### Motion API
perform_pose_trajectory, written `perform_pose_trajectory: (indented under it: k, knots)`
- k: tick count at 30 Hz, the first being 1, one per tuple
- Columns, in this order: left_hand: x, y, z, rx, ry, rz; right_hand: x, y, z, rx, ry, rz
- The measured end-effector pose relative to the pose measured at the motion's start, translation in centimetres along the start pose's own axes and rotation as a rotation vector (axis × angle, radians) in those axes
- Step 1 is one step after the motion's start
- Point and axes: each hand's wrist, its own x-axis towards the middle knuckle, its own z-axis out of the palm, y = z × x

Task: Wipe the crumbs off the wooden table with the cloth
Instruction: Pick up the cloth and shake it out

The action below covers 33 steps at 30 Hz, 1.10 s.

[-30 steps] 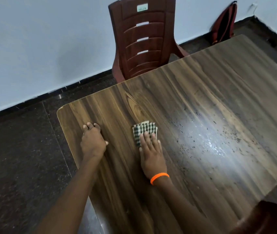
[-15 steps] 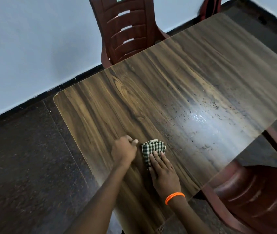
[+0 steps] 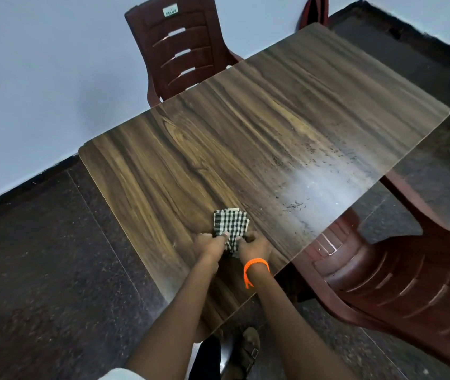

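- Left hand (image 3: 209,244): fingers pinch the near edge of the folded green-and-white checked cloth (image 3: 230,222) on the brown wood-grain surface (image 3: 218,138)
- Right hand (image 3: 254,246): fingers grip that edge too
- Dark crumbs (image 3: 295,205) lie well right; lifting the cloth could shed trapped bits

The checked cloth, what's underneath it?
The cloth lies on the wooden table; both hands grip its near edge. Any crumbs beneath are hidden; visible crumbs lie to its right.

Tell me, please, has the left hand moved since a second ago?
Yes. The left hand has come in from the table's left edge to grip the cloth.
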Motion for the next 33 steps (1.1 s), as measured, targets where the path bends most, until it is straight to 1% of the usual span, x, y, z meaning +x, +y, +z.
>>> perform_pose_trajectory:
  k: [2, 4, 6, 8, 11, 14, 16, 20, 24, 27, 29, 31, 33]
  knots:
    - [0.1, 0.4, -0.1, -0.1, -0.028, -0.108, 0.3, -0.4, -0.3, 0.247, -0.064, 0.198]
    - [0.2, 0.7, -0.1, -0.104, -0.051, -0.166, 0.4, -0.8, -0.8, 0.443, -0.193, 0.368]
    - [-0.3, 1.4, -0.1, -0.094, -0.067, -0.152, 0.4, -0.7, -1.4, 0.477, -0.29, 0.446]
    - [-0.7, 2.0, -0.1, -0.135, -0.097, -0.139, 0.4, -0.9, -2.0, 0.494, -0.367, 0.489]
    - [-1.4, 2.9, 0.3, -0.14, -0.093, -0.096, 0.5, -1.1, -3.1, 0.496, -0.418, 0.5]
    - [-2.5, 4.1, 1.1, -0.137, -0.124, -0.016, 0.4, -1.4, -4.7, 0.507, -0.4, 0.487]
    - [-3.9, 5.5, 1.8, -0.116, -0.18, 0.031, 0.2, -1.4, -6.4, 0.569, -0.397, 0.513]
    - [-7.0, 8.3, 3.5, -0.095, -0.295, 0.109, -0.2, -1.1, -10.8, 0.879, -0.408, 0.546]
    - [-11.1, 10.6, 6.5, -0.001, -0.521, 0.162, -0.4, -0.7, -16.7, 1.124, -0.295, 0.519]
    - [-14.7, 11.4, 9.7, 0.094, -0.657, 0.198, -0.8, 0.0, -21.9, 1.191, -0.223, 0.439]
    - [-17.2, 11.7, 12.1, 0.155, -0.715, 0.231, -0.7, 0.9, -25.3, 1.221, -0.194, 0.393]
    - [-20.0, 11.7, 15.1, 0.202, -0.732, 0.246, -0.8, 2.0, -29.1, 1.235, -0.15, 0.346]
    - [-22.8, 11.6, 18.0, 0.223, -0.751, 0.254, -0.8, 3.3, -33.2, 1.27, -0.087, 0.359]
